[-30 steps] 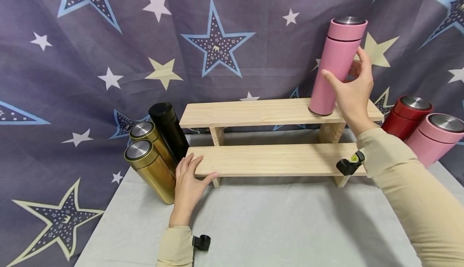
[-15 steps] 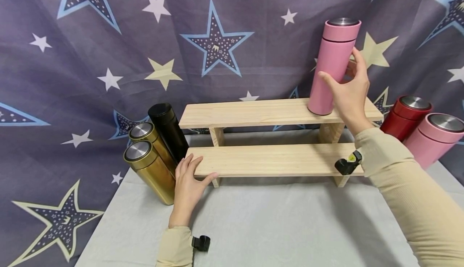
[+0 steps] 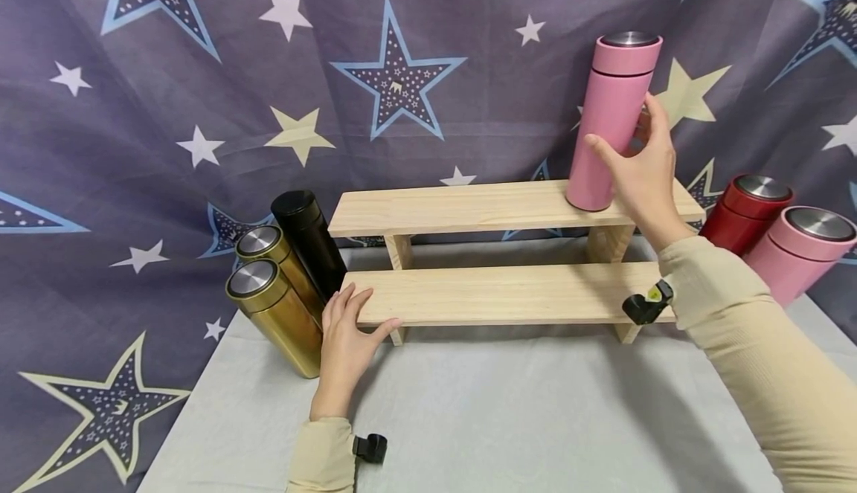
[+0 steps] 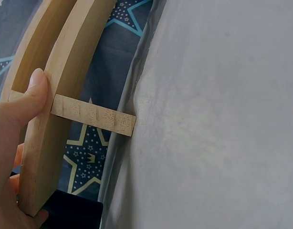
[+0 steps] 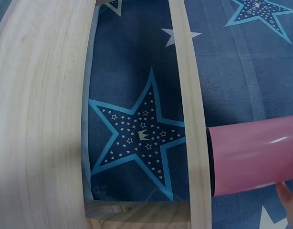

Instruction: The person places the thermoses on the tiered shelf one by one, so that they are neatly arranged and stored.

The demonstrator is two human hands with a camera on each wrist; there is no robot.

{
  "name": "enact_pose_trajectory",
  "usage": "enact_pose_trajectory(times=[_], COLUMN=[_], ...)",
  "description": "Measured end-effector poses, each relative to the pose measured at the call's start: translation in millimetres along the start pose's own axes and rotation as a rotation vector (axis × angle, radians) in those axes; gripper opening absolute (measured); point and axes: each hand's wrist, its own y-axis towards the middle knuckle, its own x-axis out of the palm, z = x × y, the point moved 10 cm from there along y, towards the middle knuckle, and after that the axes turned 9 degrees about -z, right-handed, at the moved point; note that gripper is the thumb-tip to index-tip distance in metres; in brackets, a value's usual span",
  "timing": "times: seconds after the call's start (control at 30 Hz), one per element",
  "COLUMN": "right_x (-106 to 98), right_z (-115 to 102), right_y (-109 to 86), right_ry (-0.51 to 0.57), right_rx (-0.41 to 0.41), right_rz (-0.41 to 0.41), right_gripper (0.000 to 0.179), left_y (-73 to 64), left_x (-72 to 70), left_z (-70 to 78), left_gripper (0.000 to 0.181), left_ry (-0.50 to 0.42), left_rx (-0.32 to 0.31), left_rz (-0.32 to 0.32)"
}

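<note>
My right hand [image 3: 646, 169] holds a tall pink thermos bottle [image 3: 612, 114] round its middle, thumb on the left side and fingers behind. The bottle is upright, its base at the upper board [image 3: 455, 208] of a two-tier wooden shelf, towards the right end. In the right wrist view the base of the pink bottle [image 5: 254, 157] meets the board's edge. At the shelf's lower left, my left hand [image 3: 348, 344] grips the end of the lower board [image 3: 495, 296]. Its thumb [image 4: 36, 88] lies on the front edge in the left wrist view, with the other fingers partly hidden behind the wood.
Left of the shelf, two gold bottles [image 3: 284, 322] and a black bottle [image 3: 311, 244] stand close together. A red bottle [image 3: 743, 214] and another pink bottle [image 3: 800, 251] stand at the right, behind my sleeve. A star-patterned curtain [image 3: 482, 121] hangs behind the grey-covered table [image 3: 495, 404].
The pink bottle's top has swung slightly left, so it stands straighter, and my right hand has shifted left with it. My left hand keeps its place on the lower board.
</note>
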Motion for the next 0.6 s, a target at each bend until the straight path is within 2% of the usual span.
enact_pose_trajectory(times=[0.23,0.6], right_x=[-7,-25], right_z=[10,12], right_y=[-12.9,-47.8], right_ry=[0.007,0.087], right_rx=[0.068,0.02], right_rz=[-0.038,-0.022], right_gripper=[0.084,0.074], left_y=[0.7,2.3], left_x=[0.2,1.7], left_z=[0.9,-0.6], left_gripper=[0.076,0.077], left_ry=[0.001,0.005], left_rx=[-0.001,-0.003], left_rz=[-0.003,-0.005])
